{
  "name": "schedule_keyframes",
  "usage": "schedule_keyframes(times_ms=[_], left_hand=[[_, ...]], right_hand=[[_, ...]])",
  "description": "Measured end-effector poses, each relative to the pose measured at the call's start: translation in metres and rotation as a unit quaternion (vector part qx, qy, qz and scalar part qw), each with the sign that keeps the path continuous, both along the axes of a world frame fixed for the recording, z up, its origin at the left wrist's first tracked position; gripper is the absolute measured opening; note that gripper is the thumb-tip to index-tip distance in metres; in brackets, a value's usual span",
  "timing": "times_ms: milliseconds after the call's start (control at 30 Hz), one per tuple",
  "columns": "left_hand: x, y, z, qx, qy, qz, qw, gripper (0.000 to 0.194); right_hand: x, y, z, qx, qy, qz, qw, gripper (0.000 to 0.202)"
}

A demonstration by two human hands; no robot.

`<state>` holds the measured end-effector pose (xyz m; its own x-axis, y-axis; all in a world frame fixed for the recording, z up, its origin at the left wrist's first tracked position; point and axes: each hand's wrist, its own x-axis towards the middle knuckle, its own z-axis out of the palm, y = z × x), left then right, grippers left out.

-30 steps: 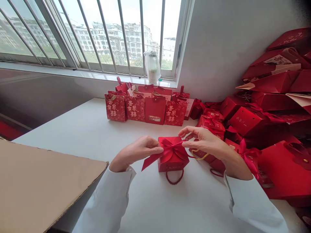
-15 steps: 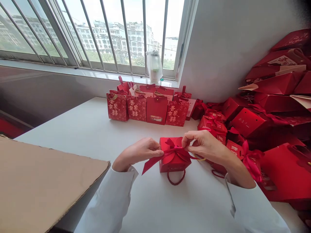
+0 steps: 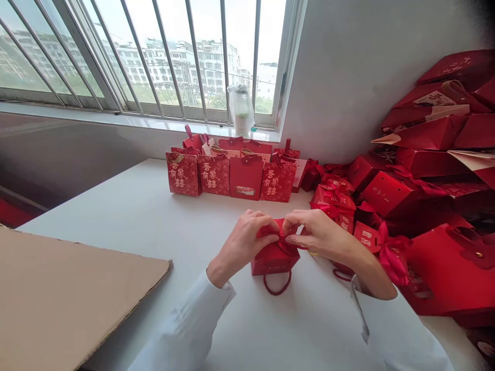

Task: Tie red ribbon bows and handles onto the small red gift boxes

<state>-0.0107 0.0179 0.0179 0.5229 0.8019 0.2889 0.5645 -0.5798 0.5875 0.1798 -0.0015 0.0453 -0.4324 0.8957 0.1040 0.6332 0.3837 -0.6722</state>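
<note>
A small red gift box (image 3: 270, 262) sits upright on the white table, with a dark red rope handle (image 3: 277, 292) looping down its near side. A red ribbon (image 3: 281, 238) is gathered at the top of the box. My left hand (image 3: 251, 237) pinches the ribbon from the left, thumb and fingers near the box's centre. Close beside it, my right hand (image 3: 313, 231) pinches the ribbon from the right. The two sets of fingertips nearly meet and cover most of the knot.
Several red printed gift bags (image 3: 245, 178) stand in rows at the back under the barred window. A tall pile of red boxes (image 3: 402, 196) fills the right side. A cardboard sheet (image 3: 77, 299) lies at the left. A plastic-wrapped jar (image 3: 242, 111) stands on the sill.
My left hand has moved right from the ribbon's left end to the middle of the box top. My right hand stays at the ribbon, pinching it. The view has shifted slightly.
</note>
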Motion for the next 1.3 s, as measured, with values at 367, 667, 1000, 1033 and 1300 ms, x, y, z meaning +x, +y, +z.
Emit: schedule_keyframes(times_ms=[367, 667, 1000, 1033, 1300], left_hand=[[-0.011, 0.001, 0.007, -0.077, -0.082, 0.015, 0.994, 0.023], [-0.009, -0.005, 0.009, -0.095, -0.061, 0.053, 0.992, 0.023], [0.017, 0.004, -0.021, -0.052, -0.163, 0.213, 0.962, 0.025], [0.019, 0.007, -0.025, -0.057, -0.183, 0.217, 0.957, 0.026], [0.027, 0.017, -0.044, -0.097, -0.336, 0.201, 0.915, 0.029]], right_hand=[[0.003, 0.000, 0.001, -0.035, 0.004, 0.000, 0.999, 0.006], [0.002, -0.001, 0.001, -0.046, 0.004, -0.053, 0.998, 0.016], [-0.003, 0.010, -0.008, -0.038, -0.024, -0.107, 0.993, 0.004], [-0.003, 0.011, -0.009, -0.034, -0.028, -0.112, 0.993, 0.004], [0.001, 0.018, -0.017, -0.005, -0.018, -0.129, 0.991, 0.007]])
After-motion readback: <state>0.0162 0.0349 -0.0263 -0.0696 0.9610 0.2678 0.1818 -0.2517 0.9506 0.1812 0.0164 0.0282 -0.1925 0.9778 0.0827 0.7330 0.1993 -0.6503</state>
